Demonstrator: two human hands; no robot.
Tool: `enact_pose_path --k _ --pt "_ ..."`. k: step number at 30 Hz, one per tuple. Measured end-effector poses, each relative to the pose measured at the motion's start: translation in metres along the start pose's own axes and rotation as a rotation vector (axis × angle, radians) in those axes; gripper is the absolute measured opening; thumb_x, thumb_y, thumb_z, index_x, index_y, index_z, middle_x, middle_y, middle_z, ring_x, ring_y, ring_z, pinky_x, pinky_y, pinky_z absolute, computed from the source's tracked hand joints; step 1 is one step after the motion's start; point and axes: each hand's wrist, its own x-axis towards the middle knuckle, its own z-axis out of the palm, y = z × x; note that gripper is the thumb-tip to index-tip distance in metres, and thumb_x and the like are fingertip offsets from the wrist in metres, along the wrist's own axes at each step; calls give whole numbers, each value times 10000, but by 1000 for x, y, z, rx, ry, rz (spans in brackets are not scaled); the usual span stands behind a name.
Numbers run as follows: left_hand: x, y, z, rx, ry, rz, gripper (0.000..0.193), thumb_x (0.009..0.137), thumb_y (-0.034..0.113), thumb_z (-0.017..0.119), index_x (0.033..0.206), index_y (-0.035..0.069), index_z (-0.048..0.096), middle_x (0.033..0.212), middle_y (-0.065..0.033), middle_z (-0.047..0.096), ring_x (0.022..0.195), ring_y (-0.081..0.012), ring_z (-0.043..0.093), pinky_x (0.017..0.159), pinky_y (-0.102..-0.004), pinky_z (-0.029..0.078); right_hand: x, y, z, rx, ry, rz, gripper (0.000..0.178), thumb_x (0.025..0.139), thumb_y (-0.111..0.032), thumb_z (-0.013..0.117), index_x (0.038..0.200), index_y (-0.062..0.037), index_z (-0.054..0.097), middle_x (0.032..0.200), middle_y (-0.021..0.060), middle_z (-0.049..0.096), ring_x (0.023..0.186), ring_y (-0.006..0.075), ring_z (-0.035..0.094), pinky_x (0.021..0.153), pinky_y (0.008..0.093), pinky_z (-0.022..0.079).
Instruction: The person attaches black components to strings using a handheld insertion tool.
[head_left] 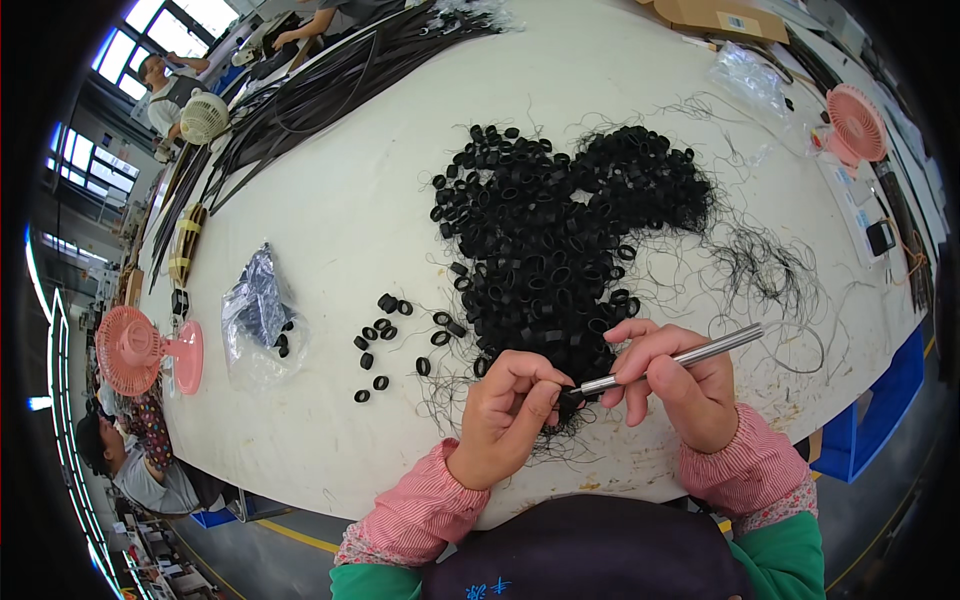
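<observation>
My left hand (pixel 503 418) pinches a small black loop (pixel 568 400) between thumb and fingers, just in front of the pile. A slim silver pen-shaped metal tool (pixel 715 347) lies across my right hand (pixel 692 388), gripped by the fingers. Its narrow end points left and meets the loop at my left fingertips; what the tip touches is too small to make out. Beyond both hands spreads a big heap of black loops (pixel 545 235), with loose black threads around it. Several single loops (pixel 380 330) lie left of the heap.
A clear plastic bag (pixel 258 320) and a pink fan (pixel 135 350) stand left. At right are another pink fan (pixel 855 122), a plastic bag (pixel 750 78) and tangled threads (pixel 765 265). Long dark strips (pixel 290 110) cover the far left. Other people sit around the table.
</observation>
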Motion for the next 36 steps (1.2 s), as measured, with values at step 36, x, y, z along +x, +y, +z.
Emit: enact_pose_path --k 36 --pt "1 0 -3 16 -59 5 91 992 82 463 1070 35 456 969 -78 617 884 -103 610 686 -197 486 -1 3 3 -83 73 -31 223 985 -182 477 1004 -3 608 668 19 633 722 103 650 1033 371 339"
